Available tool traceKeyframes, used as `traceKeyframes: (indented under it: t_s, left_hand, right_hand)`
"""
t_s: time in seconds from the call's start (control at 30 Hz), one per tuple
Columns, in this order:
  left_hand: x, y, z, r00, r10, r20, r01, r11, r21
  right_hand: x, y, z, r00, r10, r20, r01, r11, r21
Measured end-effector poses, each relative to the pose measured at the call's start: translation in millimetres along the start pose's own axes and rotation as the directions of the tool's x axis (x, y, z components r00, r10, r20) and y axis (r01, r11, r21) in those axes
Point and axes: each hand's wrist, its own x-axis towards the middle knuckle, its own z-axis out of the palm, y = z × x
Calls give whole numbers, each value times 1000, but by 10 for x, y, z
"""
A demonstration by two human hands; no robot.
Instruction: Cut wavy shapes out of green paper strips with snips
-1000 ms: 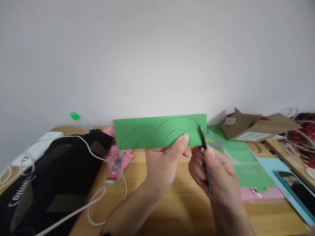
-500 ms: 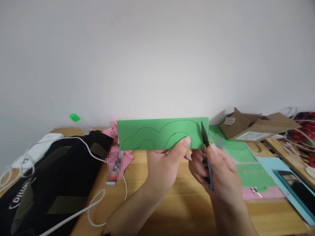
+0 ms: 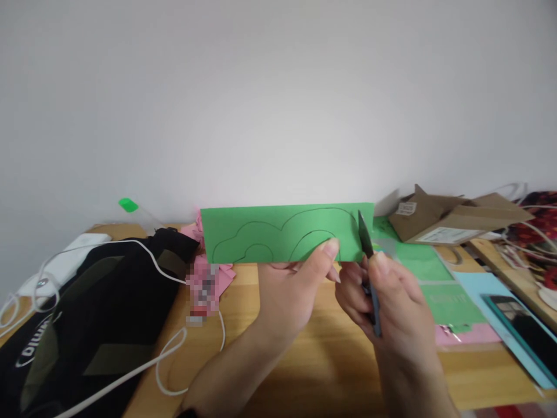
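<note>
A strip of green paper (image 3: pixel 261 235) with curved, cloud-like outlines drawn in dark line is held up above the table. My left hand (image 3: pixel 298 284) pinches its lower edge, thumb in front and fingers behind. In my right hand (image 3: pixel 391 296) are scissors (image 3: pixel 366 238) with dark blades and grey-blue handles, gripped by thumb and fingers. The blades point upward across the paper near its right end, beside the end of the larger drawn curve. Part of the handles is hidden by the fingers.
Crumpled pink paper (image 3: pixel 221 278) and a black bag (image 3: pixel 130 307) lie left, with white cable (image 3: pixel 169 351) around them. To the right are an opened cardboard box (image 3: pixel 452 220), green sheets in a clear sleeve (image 3: pixel 452 305) and a phone (image 3: pixel 522 325) on light-blue paper.
The green paper, both hands and the scissors appear slightly closer and a little higher in view. My grip on the paper and scissors is the same.
</note>
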Motion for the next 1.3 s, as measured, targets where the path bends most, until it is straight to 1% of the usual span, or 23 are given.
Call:
traceKeyframes:
  t_s: [0.13, 0.33, 0.53, 0.8, 1.03, 1.17, 1.3]
  left_hand:
    - [2, 7, 3, 1000, 2, -4, -2, 1000, -5]
    - [3, 13, -11, 1000, -26, 13, 26, 1000, 11]
    - [1, 9, -17, 999, -24, 30, 24, 1000, 5]
    - [0, 0, -22, 998, -36, 42, 36, 999, 8]
    - [3, 23, -35, 997, -60, 56, 55, 995, 85]
    - [3, 28, -36, 996, -58, 75, 54, 997, 56]
    - [10, 33, -38, 995, -57, 86, 56, 998, 16]
  right_hand:
    - [4, -8, 10, 1000, 10, -19, -11, 1000, -9]
    - [8, -13, -10, 1000, 20, 4, -20, 1000, -14]
    - [4, -10, -45, 999, 30, 18, -30, 999, -28]
    - [-2, -49, -44, 999, 30, 16, -29, 998, -58]
    - [-20, -88, -61, 1000, 29, 5, -28, 994, -102]
    - [-24, -83, -64, 1000, 22, -1, -22, 993, -115]
    - [-17, -91, -93, 999, 34, 26, -31, 994, -105]
